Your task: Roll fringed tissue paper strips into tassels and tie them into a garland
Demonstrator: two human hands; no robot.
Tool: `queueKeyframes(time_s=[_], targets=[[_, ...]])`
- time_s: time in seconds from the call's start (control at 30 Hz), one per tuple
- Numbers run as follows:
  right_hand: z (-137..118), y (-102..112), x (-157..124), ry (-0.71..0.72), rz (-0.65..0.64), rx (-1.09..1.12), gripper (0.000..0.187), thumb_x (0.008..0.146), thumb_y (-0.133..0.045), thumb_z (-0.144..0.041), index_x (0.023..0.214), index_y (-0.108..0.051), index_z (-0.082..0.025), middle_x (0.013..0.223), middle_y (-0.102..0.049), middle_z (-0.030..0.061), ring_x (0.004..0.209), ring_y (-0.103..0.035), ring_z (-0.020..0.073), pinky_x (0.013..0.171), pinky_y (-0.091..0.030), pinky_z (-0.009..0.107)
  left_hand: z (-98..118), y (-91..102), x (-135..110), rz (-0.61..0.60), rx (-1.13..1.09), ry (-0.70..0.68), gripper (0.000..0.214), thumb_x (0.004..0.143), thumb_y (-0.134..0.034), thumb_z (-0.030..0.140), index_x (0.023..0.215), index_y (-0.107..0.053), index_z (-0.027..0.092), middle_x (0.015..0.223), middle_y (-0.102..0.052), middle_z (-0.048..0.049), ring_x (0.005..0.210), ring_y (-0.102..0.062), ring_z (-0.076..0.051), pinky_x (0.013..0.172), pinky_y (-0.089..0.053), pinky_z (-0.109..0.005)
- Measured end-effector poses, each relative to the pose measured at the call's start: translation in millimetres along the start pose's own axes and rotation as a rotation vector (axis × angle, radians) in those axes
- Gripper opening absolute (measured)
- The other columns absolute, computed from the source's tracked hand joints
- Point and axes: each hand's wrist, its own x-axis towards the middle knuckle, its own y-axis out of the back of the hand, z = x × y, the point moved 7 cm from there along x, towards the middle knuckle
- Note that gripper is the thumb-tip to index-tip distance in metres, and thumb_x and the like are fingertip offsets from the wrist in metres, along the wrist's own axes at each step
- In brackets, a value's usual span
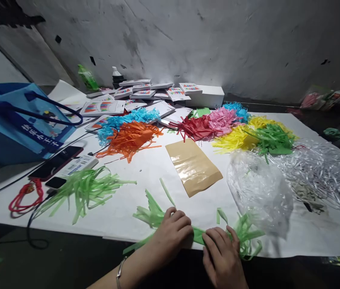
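Note:
At the front edge of the white-covered table, a light green tissue paper tassel (198, 235) lies stretched sideways, fringed at both ends. My left hand (176, 228) is closed over it left of the middle, fingers curled and fingertips out of sight. Just to the right, my right hand (222, 251) bends its fingers around the same strip. A short gap between the hands shows the narrow middle of the paper. Fringe spreads out beyond each hand. A loose green strip (166, 192) lies above my left hand.
Fringed bundles in orange (130, 138), red (194, 127) and yellow (236, 138) lie farther back. A brown envelope (194, 166) is mid-table. Clear plastic (259, 192) sits right. Another green tassel (87, 190), a phone (57, 162) and a blue bag (7, 124) are left.

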Motion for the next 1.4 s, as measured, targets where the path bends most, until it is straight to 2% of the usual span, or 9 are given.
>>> queueKeyframes(time_s=[0.1,0.23,0.37,0.6,0.7,0.8,0.97,1.2,1.4], targets=[[-1.8,4.4,-3.8,0.098,-0.051,-0.021,0.018,0.096,-0.056,-0.019,0.106,-0.071,-0.016,0.098,-0.076,0.0045,0.097,-0.067,0.0201,0.116,-0.024,0.041,6.4,5.3,-11.4,-0.007,-0.04,-0.076,0.014,0.093,-0.067,0.035,0.098,-0.063,0.023,0.092,-0.069,-0.0002,0.091,-0.054,-0.022,0.096,-0.027,-0.043],[3.1,9.8,-6.6,0.079,-0.061,0.047,0.019,0.096,-0.053,-0.013,0.099,-0.071,-0.02,0.093,-0.075,0.0007,0.097,-0.067,0.017,0.118,-0.023,0.039,12.6,12.0,-18.2,0.046,-0.085,-0.079,0.019,0.101,-0.047,0.014,0.09,-0.062,0.021,0.085,-0.068,0.0006,0.085,-0.053,-0.019,0.098,-0.027,-0.043],[10.7,4.2,-15.8,-0.018,-0.081,0.014,0.014,0.093,-0.059,-0.013,0.096,-0.069,-0.023,0.099,-0.074,0.0005,0.104,-0.066,0.0184,0.119,-0.018,0.042,8.2,16.6,-15.5,0.111,-0.093,0.055,0.022,0.099,-0.049,0.015,0.08,-0.057,0.019,0.083,-0.066,-0.0009,0.082,-0.053,-0.02,0.088,-0.032,-0.04],[15.6,-0.3,-23.9,-0.187,-0.001,-0.13,0.011,0.093,-0.058,-0.015,0.093,-0.065,-0.022,0.105,-0.069,0.0061,0.104,-0.064,0.0215,0.115,-0.022,0.049,-3.4,8.3,-10.1,0.041,-0.044,0.25,0.011,0.087,-0.061,0.012,0.079,-0.057,0.018,0.09,-0.064,-0.0037,0.086,-0.055,-0.022,0.087,-0.034,-0.041],[7.3,-0.3,-16.0,-0.149,-0.023,-0.008,0.025,0.094,-0.047,-0.01,0.1,-0.067,-0.024,0.101,-0.071,0.0033,0.105,-0.064,0.0208,0.116,-0.023,0.05,0.8,6.5,-9.9,0.049,-0.04,0.149,0.013,0.089,-0.057,0.007,0.085,-0.06,0.019,0.092,-0.065,-0.0027,0.085,-0.055,-0.02,0.088,-0.033,-0.041],[1.4,4.6,-7.3,-0.087,-0.044,0.028,0.022,0.094,-0.048,-0.014,0.099,-0.067,-0.023,0.095,-0.072,0.0008,0.101,-0.065,0.0201,0.118,-0.021,0.047,10.4,5.2,-12.6,0.01,-0.073,-0.014,0.016,0.096,-0.053,0.009,0.09,-0.062,0.022,0.089,-0.067,0.0003,0.086,-0.054,-0.019,0.094,-0.029,-0.042],[0.0,9.0,-2.2,0.008,-0.114,0.045,0.014,0.095,-0.055,-0.014,0.094,-0.066,-0.022,0.088,-0.071,-0.0018,0.09,-0.066,0.0165,0.116,-0.021,0.039,14.6,7.9,-16.5,0.01,-0.085,-0.033,0.021,0.101,-0.048,0.015,0.087,-0.062,0.021,0.084,-0.067,0.0,0.083,-0.053,-0.019,0.094,-0.029,-0.041],[10.1,0.4,-17.3,-0.225,-0.121,0.101,0.019,0.098,-0.05,-0.018,0.088,-0.064,-0.024,0.09,-0.067,-0.0004,0.095,-0.064,0.0182,0.114,-0.021,0.046,13.6,7.0,-15.4,0.087,-0.081,0.05,0.023,0.102,-0.049,0.017,0.082,-0.059,0.02,0.08,-0.066,0.0007,0.076,-0.051,-0.018,0.086,-0.03,-0.039],[9.7,0.6,-21.4,-0.34,-0.069,-0.076,0.018,0.098,-0.049,-0.018,0.085,-0.061,-0.024,0.097,-0.068,0.0029,0.102,-0.063,0.0234,0.113,-0.02,0.054,12.8,-1.5,-11.2,-0.033,0.027,0.21,0.016,0.094,-0.055,0.009,0.081,-0.057,0.019,0.085,-0.064,-0.0016,0.082,-0.052,-0.021,0.083,-0.03,-0.041]])
